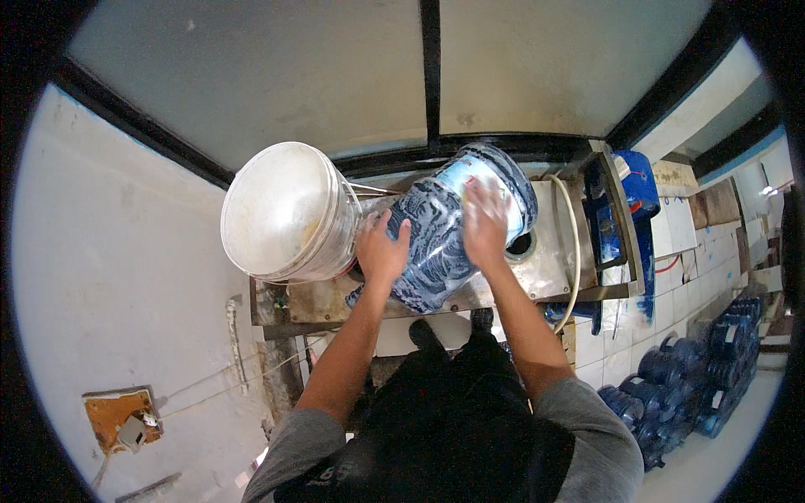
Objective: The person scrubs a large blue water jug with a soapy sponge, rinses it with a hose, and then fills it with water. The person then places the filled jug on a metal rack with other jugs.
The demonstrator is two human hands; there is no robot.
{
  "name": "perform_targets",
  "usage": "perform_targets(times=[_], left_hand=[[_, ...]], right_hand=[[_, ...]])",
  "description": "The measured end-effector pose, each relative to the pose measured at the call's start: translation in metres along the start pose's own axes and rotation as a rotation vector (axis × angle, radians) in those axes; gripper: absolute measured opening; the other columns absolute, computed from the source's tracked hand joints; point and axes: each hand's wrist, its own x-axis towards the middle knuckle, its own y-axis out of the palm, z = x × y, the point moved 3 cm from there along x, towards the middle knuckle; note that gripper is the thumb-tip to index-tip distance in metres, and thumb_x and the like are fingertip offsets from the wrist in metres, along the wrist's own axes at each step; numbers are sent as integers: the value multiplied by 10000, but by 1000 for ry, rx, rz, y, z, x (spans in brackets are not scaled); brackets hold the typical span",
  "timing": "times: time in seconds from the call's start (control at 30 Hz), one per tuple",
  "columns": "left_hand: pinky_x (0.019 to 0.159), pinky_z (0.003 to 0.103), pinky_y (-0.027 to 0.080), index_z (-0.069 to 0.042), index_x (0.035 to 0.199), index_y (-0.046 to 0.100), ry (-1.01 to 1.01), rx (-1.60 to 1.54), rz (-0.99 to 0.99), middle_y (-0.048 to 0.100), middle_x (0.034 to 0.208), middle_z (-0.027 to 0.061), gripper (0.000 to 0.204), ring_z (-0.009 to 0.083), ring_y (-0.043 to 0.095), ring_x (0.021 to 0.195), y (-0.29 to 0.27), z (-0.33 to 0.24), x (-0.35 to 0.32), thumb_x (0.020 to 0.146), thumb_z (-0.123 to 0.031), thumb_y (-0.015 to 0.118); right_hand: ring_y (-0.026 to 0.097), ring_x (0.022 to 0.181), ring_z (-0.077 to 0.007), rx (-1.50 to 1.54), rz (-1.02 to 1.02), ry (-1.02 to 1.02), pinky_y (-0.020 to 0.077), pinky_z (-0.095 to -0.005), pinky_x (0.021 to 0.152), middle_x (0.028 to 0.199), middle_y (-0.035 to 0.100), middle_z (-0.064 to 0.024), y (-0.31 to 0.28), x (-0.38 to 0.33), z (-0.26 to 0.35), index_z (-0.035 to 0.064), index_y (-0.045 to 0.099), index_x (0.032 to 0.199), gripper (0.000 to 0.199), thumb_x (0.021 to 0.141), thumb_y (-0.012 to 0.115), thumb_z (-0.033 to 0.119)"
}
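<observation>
Big water jug (436, 235): translucent blue plastic, glossy, wet-looking reflections. White bucket (281, 210): plastic, dull sheen, scuffed and stained. Tabletop (553, 260): sheet metal, brushed, worn and blotchy. Hose (574, 251): pale smooth plastic or rubber. Wall (109, 277): matt white paint, rough. Stacked jugs (696, 369): glossy blue plastic.

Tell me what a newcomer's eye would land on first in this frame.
First comes the big blue water jug, lying tilted on the metal stand at the centre, with the left hand pressed on its side and the right hand on its upper part. Just left of it sits a large white bucket, tipped toward the camera. At lower right, a stack of similar blue jugs lies on the floor.
</observation>
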Motion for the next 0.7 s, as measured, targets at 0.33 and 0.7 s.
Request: perform_targets(times=[0.33,0.7], left_hand=[[1185,496,328,-59,1295,687,-27,-102,-130,585,1437,194,428,415,474,1387,2,-5,-18,951,-303,619],[1209,552,291,-52,1336,641,98,-82,-224,585,1439,170,436,428,424,1436,2,-37,-71,915,-158,611]], right_hand=[[556,1299,-367,-90,365,-465,373,-531,1162,1348,627,-185,33,9,71,62,679,1241,353,971,547,249],[710,1077,-428,-274,1137,-243,533,-528,987,1159,718,-272,156,105,-17,-20,766,1043,493,867,613,414]])
